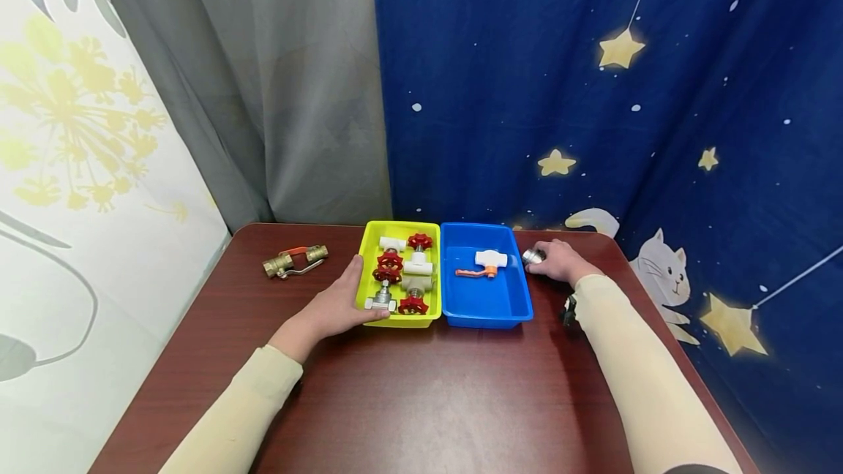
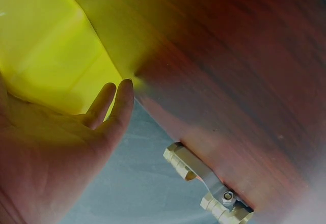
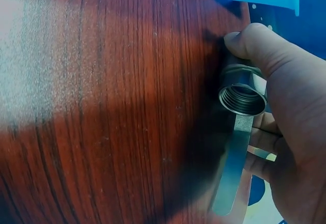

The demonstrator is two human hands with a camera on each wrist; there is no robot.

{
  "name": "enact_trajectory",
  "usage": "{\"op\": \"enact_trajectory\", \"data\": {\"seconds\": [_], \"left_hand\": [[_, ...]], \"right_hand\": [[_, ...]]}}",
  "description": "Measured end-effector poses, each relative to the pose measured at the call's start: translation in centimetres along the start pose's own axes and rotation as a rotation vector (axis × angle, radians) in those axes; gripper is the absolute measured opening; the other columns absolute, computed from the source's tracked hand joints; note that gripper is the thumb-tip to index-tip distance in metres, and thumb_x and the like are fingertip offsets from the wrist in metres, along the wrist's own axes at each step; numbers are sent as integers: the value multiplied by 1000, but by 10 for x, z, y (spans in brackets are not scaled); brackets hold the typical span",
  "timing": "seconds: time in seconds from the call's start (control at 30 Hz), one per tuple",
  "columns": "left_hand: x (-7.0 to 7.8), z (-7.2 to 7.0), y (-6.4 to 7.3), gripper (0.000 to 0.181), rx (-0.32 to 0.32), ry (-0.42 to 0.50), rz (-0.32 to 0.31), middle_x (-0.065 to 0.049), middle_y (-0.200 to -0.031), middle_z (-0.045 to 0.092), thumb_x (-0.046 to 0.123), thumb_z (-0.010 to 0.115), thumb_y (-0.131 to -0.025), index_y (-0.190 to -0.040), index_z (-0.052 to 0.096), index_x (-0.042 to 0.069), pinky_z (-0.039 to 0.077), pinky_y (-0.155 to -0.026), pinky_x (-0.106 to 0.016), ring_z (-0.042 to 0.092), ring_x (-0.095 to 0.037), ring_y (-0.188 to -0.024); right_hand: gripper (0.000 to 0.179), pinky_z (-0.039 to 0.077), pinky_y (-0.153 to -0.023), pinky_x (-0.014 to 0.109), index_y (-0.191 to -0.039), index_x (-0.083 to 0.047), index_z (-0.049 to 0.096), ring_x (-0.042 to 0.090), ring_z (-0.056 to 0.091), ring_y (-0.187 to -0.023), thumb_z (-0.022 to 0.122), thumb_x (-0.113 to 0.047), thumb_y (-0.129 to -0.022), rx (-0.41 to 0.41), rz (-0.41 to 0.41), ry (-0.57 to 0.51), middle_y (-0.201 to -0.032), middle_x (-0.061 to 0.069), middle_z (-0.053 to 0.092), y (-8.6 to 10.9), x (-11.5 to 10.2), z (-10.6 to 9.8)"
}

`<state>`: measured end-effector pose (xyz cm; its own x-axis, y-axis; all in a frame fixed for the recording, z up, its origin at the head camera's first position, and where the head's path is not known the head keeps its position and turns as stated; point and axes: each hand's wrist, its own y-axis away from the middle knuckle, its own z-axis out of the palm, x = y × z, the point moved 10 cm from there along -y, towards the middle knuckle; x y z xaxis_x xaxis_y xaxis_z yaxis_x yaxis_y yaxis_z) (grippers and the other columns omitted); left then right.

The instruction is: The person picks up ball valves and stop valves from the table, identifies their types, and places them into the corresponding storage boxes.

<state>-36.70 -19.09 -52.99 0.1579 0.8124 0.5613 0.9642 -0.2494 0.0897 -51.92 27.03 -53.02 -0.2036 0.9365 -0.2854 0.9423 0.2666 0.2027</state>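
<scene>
My left hand (image 1: 331, 310) rests against the left side of the yellow bin (image 1: 435, 317), its fingers straight along the outer wall and its thumb by the near edge. Inside that bin lie several valves with red handwheels (image 1: 413, 305) and white fittings. To the right of the blue bin (image 1: 487, 313), my right hand (image 1: 560, 262) grips a steel ball valve (image 3: 243, 94) low over the table. In the right wrist view its threaded opening and flat metal lever (image 3: 233, 168) show; the fingers hide part of its body. The blue bin holds a white plastic valve (image 1: 490, 260) with an orange lever.
Brass ball valves (image 1: 279, 265), with an orange lever and a bare metal one, lie at the table's left. The brown table (image 1: 421, 401) reaches back to a grey curtain (image 1: 316, 93) and a blue starry curtain (image 1: 487, 93). The two bins stand side by side.
</scene>
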Motion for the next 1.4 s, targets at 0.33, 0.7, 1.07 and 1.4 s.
{"op": "enact_trajectory", "data": {"seconds": [0.33, 0.7, 1.07, 1.4], "left_hand": [[0, 0, 0, 144, 1, 15, -2, -15, -186, 3, 84, 76, -84, -178, -4, 9, 34, -128, -60, 28, -39, -165], [-1, 0, 0, 145, 0, 12, -1, -14, -186, 2, 86, 75, -84, -178, -6, 10, 33, -129, -58, 25, -37, -166], [-2, 1, -1, 146, -1, 6, -2, -14, -186, 1, 87, 74, -83, -178, -7, 11, 33, -129, -58, 25, -37, -166], [-3, 2, -2, 146, 2, 8, 3, -14, -186, 2, 87, 74, -83, -178, -6, 10, 33, -129, -58, 25, -37, -166]], "right_hand": [[64, 50, -104, 64, -146, 1, 63, 45, 53, -121, 79, -40, -100, 46, -33, 40, -132, 30, 60, 3, -7, -3], [58, 50, -104, 66, -140, -3, 67, 47, 52, -123, 82, -37, -96, 110, -78, 79, -135, 31, 58, 5, -12, -14], [58, 50, -102, 63, -142, -3, 66, 43, 52, -117, 84, -34, -97, 182, -125, 65, -129, 27, 58, 12, -22, -38], [53, 50, -95, 58, -139, -6, 69, 40, 52, -113, 86, -34, -96, 222, -169, 68, -123, 22, 58, 22, -44, -59]]}}
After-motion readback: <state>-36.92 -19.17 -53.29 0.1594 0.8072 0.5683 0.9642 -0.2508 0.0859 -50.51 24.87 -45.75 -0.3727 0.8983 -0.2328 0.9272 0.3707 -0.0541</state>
